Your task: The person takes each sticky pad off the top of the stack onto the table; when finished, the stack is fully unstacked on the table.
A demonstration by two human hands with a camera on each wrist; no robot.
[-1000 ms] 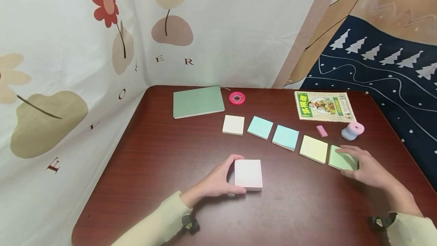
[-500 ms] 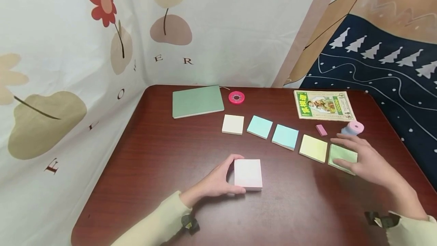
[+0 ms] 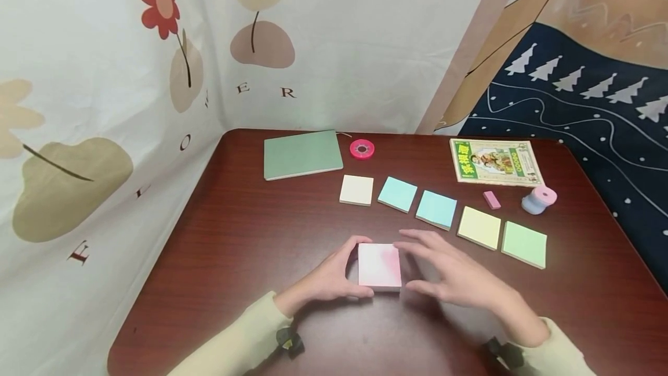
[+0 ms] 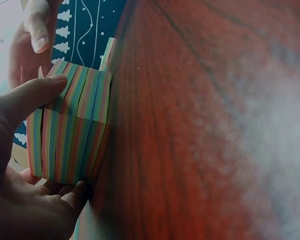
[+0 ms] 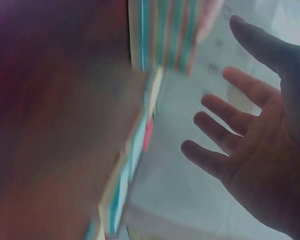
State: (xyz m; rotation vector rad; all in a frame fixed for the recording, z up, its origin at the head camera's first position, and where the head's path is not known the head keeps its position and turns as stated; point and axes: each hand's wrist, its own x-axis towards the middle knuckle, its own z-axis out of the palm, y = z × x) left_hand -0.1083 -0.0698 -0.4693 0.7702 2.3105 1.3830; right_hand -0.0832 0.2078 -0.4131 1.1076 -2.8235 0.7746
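Observation:
My left hand (image 3: 331,275) grips a stack of sticky note pads (image 3: 377,267) near the middle of the table, thumb on the near side and fingers on the far side. A pale pink pad is on top. Several layers with striped, multicoloured edges show in the left wrist view, where the thumb presses the sticky note stack (image 4: 72,120). Just right of the stack, my right hand (image 3: 456,271) hovers with spread fingers and holds nothing. In the right wrist view its palm is bare and the right hand's fingers (image 5: 215,131) are extended.
Beyond the hands runs a slanting row of single pads: cream (image 3: 357,190), two blue (image 3: 436,209), yellow (image 3: 479,228) and green (image 3: 524,245). Farther back lie a green notebook (image 3: 303,155), a pink ring-shaped item (image 3: 362,149), a booklet (image 3: 496,162), a pink block (image 3: 492,200) and a pink-and-blue roll (image 3: 538,199).
My right hand has lifted away from the green pad and swung left to beside the stack. The green pad stays at the row's right end. My left hand keeps its grip in place.

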